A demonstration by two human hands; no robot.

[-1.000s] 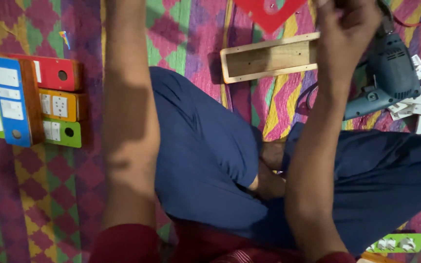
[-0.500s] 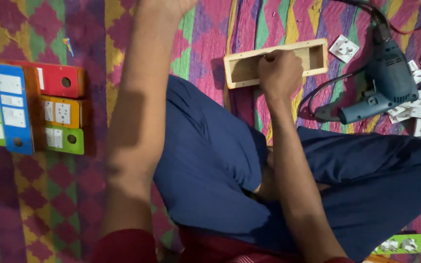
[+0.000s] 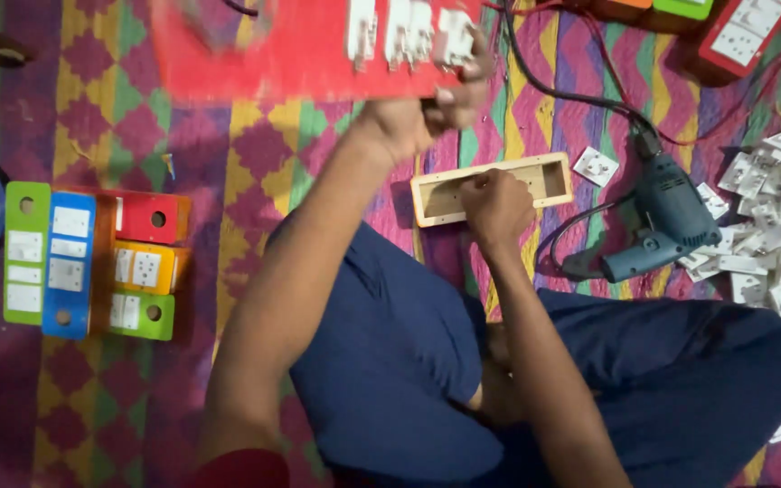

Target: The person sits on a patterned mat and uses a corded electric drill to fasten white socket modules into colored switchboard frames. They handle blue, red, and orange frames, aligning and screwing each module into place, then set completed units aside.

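Note:
My left hand (image 3: 422, 117) is raised and grips the lower edge of a red board (image 3: 300, 50) fitted with white sockets and switches; the board is blurred. My right hand (image 3: 496, 206) rests on the front rim of a shallow, open wooden box (image 3: 553, 179) lying on the patterned mat, fingers curled over its edge. A blue electric drill (image 3: 666, 226) lies just right of the box, its dark cord running up the mat.
Stacked boards in green, blue, red and yellow (image 3: 92, 262) with white sockets lie at the left. A heap of white switch parts (image 3: 775, 226) fills the right edge. More coloured boards (image 3: 725, 32) sit at the top right. My blue-trousered legs (image 3: 390, 361) are crossed below.
The view has tilted up. My left hand has lifted a red board into view. My right hand moved from the drill to the wooden box and stays on it.

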